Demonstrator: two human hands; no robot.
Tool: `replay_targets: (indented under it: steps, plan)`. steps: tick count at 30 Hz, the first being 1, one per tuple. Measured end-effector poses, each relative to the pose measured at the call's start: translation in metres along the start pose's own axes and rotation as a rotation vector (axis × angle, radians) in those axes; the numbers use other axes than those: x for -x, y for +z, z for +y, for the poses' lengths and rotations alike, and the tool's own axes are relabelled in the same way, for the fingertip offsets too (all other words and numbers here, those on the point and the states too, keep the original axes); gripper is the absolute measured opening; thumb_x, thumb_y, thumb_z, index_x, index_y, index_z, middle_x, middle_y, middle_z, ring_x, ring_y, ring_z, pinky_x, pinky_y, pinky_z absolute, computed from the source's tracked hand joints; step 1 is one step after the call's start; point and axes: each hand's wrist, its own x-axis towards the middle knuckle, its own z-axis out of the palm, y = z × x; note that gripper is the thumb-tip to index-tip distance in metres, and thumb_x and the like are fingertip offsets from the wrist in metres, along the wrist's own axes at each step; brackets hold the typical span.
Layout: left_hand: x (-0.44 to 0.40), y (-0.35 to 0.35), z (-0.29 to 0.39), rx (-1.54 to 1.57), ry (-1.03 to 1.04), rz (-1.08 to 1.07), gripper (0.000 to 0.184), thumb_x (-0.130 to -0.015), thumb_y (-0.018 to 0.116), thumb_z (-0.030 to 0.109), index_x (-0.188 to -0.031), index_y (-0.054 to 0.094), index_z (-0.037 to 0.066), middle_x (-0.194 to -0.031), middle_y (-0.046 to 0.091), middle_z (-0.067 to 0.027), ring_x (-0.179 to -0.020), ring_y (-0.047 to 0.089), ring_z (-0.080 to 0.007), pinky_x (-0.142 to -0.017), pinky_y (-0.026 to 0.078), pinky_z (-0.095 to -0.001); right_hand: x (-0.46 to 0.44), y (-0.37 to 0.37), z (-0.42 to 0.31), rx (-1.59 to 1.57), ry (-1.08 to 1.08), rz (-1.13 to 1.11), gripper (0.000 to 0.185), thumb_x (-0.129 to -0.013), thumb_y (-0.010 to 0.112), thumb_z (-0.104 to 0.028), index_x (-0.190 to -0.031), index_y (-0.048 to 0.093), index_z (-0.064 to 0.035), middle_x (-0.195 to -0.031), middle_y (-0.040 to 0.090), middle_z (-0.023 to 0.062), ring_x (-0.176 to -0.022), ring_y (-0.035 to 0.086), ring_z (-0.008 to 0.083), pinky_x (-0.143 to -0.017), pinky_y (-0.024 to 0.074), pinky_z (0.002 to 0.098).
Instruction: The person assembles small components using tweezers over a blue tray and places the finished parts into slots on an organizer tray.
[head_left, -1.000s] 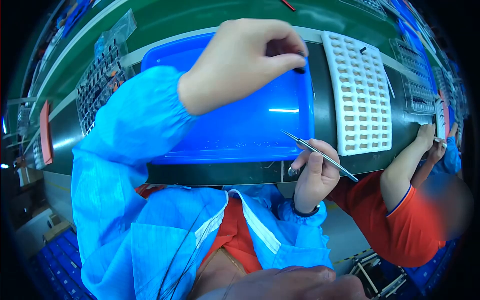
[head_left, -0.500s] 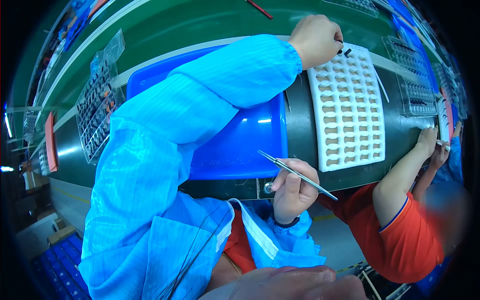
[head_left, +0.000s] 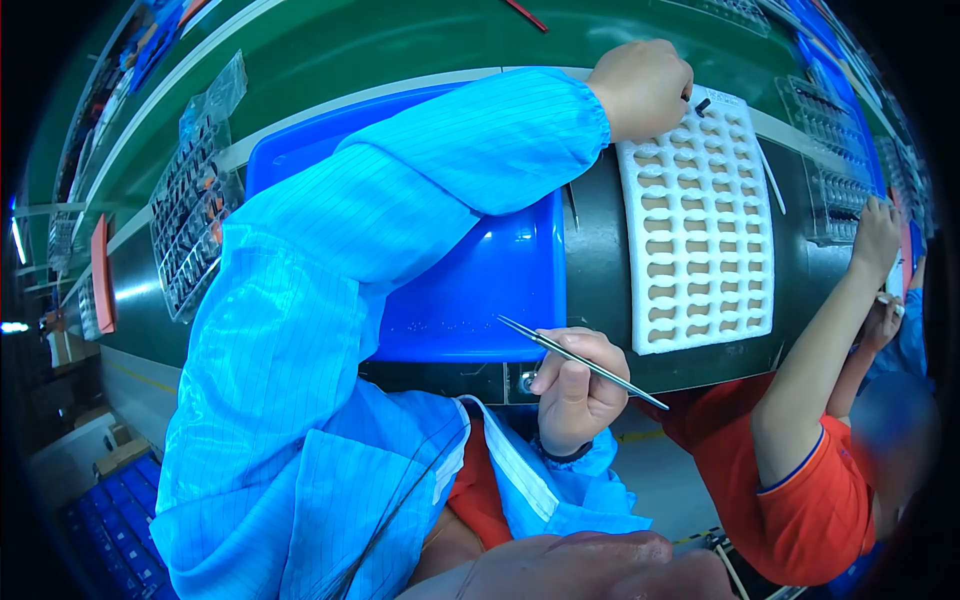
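My left hand (head_left: 645, 92), in a blue sleeve, reaches across to the top left corner of a white foam tray (head_left: 640, 290) with rows of bone-shaped slots. Its fingers are curled down at the tray; what they hold is mostly hidden. Just right of the fingertips, a small black part (head_left: 702, 106) sits at the tray's top end. Close to my body, my right hand (head_left: 582, 392) is closed around metal tweezers (head_left: 545, 343), their tip pointing up and left over the edge of a blue tray (head_left: 470, 352).
Clear blister trays of small dark parts stand left (head_left: 188, 225) and right (head_left: 835, 195). A thin white stick (head_left: 773, 180) lies beside the foam. A red pen-like stick (head_left: 527, 15) is at the back. At right, a co-worker in a red shirt (head_left: 800, 500) reaches in.
My left hand stays at the foam tray's top corner, barely shifted. My right hand and the tweezers have dipped slightly left and down. The co-worker's hand has moved up toward the right-hand blister trays.
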Motion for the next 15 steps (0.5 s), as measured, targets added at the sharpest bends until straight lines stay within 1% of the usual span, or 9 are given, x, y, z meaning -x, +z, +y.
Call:
replay_targets:
  steps: [2,3,6,8,10,11,12,14,15]
  plan:
    - [0.002,-0.008,0.000,-0.008,0.014,-0.050,0.023,-0.085,0.072,0.020,-0.097,0.073,0.001,-0.097,0.070,-0.0152,-0.086,0.069,-0.0268,-0.080,0.055,-0.0360,0.000,0.002,0.001,0.028,-0.022,0.012,0.024,-0.103,0.055,-0.019,-0.113,0.059,0.0032,-0.101,0.068,0.0219,-0.057,0.055,0.0088,-0.057,0.0464,0.0215]
    - [0.003,-0.010,-0.002,-0.011,0.006,-0.044,0.023,-0.085,0.072,0.020,-0.097,0.073,0.001,-0.097,0.070,-0.0152,-0.086,0.069,-0.0268,-0.080,0.055,-0.0360,0.000,0.003,0.002,0.041,-0.033,0.016,0.025,-0.103,0.055,-0.020,-0.113,0.058,0.0026,-0.100,0.067,0.0215,-0.055,0.052,0.0081,-0.054,0.0442,0.0209]
    - [0.009,-0.024,-0.008,0.050,0.043,-0.016,0.026,-0.083,0.070,0.024,-0.098,0.074,0.002,-0.096,0.070,-0.0169,-0.087,0.067,-0.0342,-0.083,0.054,-0.0412,-0.001,0.006,0.003,0.052,-0.063,0.033,0.026,-0.103,0.055,-0.021,-0.114,0.058,0.0029,-0.100,0.067,0.0205,-0.055,0.051,0.0078,-0.055,0.0428,0.0202]
    - [0.017,-0.041,-0.015,0.043,0.043,0.000,0.026,-0.084,0.069,0.023,-0.098,0.073,0.002,-0.096,0.070,-0.0170,-0.089,0.067,-0.0343,-0.084,0.053,-0.0411,0.000,0.008,0.005,0.047,-0.072,0.018,0.027,-0.103,0.055,-0.021,-0.114,0.058,0.0031,-0.100,0.068,0.0200,-0.055,0.050,0.0077,-0.055,0.0421,0.0198]
    - [0.032,-0.065,-0.026,0.035,0.051,0.022,0.025,-0.084,0.068,0.022,-0.098,0.073,0.002,-0.096,0.070,-0.0171,-0.092,0.067,-0.0346,-0.086,0.053,-0.0410,0.003,0.009,0.006,0.057,-0.073,0.079,0.028,-0.103,0.055,-0.022,-0.114,0.058,0.0031,-0.098,0.067,0.0179,-0.056,0.049,0.0074,-0.054,0.0398,0.0198]
    - [0.041,-0.078,-0.034,0.009,0.010,0.045,0.025,-0.084,0.068,0.022,-0.098,0.073,0.002,-0.096,0.070,-0.0171,-0.092,0.067,-0.0346,-0.086,0.053,-0.0410,0.004,0.011,0.007,0.057,-0.067,0.099,0.028,-0.103,0.054,-0.022,-0.114,0.058,0.0031,-0.097,0.067,0.0169,-0.056,0.048,0.0072,-0.054,0.0387,0.0198]
    - [0.052,-0.094,-0.042,0.015,0.025,0.028,0.025,-0.084,0.068,0.022,-0.098,0.073,0.002,-0.097,0.070,-0.0174,-0.092,0.067,-0.0345,-0.086,0.053,-0.0407,0.004,0.011,0.008,0.031,-0.048,0.045,0.028,-0.103,0.054,-0.022,-0.114,0.058,0.0031,-0.097,0.067,0.0169,-0.056,0.048,0.0072,-0.054,0.0387,0.0198]
    - [0.083,-0.128,-0.059,0.019,0.046,-0.006,0.025,-0.084,0.067,0.021,-0.099,0.072,0.002,-0.099,0.070,-0.0181,-0.094,0.067,-0.0341,-0.086,0.053,-0.0402,0.005,0.010,0.010,0.087,-0.063,0.129,0.027,-0.105,0.051,-0.023,-0.112,0.058,0.0021,-0.092,0.066,0.0159,-0.056,0.049,0.0072,-0.052,0.0382,0.0208]
    - [0.104,-0.145,-0.067,-0.018,-0.006,0.018,0.025,-0.084,0.067,0.021,-0.099,0.072,0.002,-0.099,0.070,-0.0181,-0.094,0.067,-0.0341,-0.086,0.053,-0.0402,0.006,0.011,0.010,0.057,-0.041,0.072,0.027,-0.105,0.051,-0.023,-0.112,0.058,0.0021,-0.092,0.066,0.0159,-0.056,0.049,0.0072,-0.052,0.0382,0.0208]
